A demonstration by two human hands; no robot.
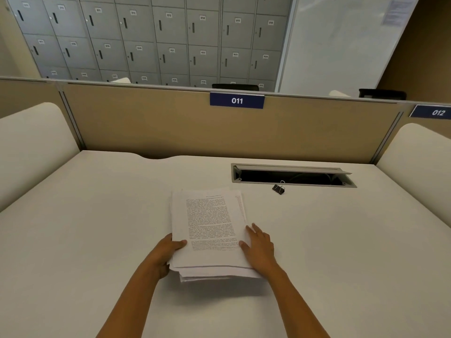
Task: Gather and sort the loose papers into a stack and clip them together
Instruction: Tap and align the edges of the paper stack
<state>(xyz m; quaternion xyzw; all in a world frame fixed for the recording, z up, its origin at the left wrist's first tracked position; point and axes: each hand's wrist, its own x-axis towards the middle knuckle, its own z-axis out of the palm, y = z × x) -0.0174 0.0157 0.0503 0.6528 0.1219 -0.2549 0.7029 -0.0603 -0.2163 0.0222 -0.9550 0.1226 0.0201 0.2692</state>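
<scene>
A stack of white printed papers lies in the middle of the white desk, its near edges uneven, with lower sheets sticking out. My left hand grips the stack's near left corner, thumb on top and fingers underneath. On the stack's right edge rests my right hand, fingers spread and pressing against the side of the sheets. A black binder clip stands alone on the desk beyond the stack to the right, just in front of the cable slot.
An open cable slot with a raised lid is set into the desk at the back right. A tan divider panel with a blue "011" sign closes the far side. Cream side partitions flank the desk.
</scene>
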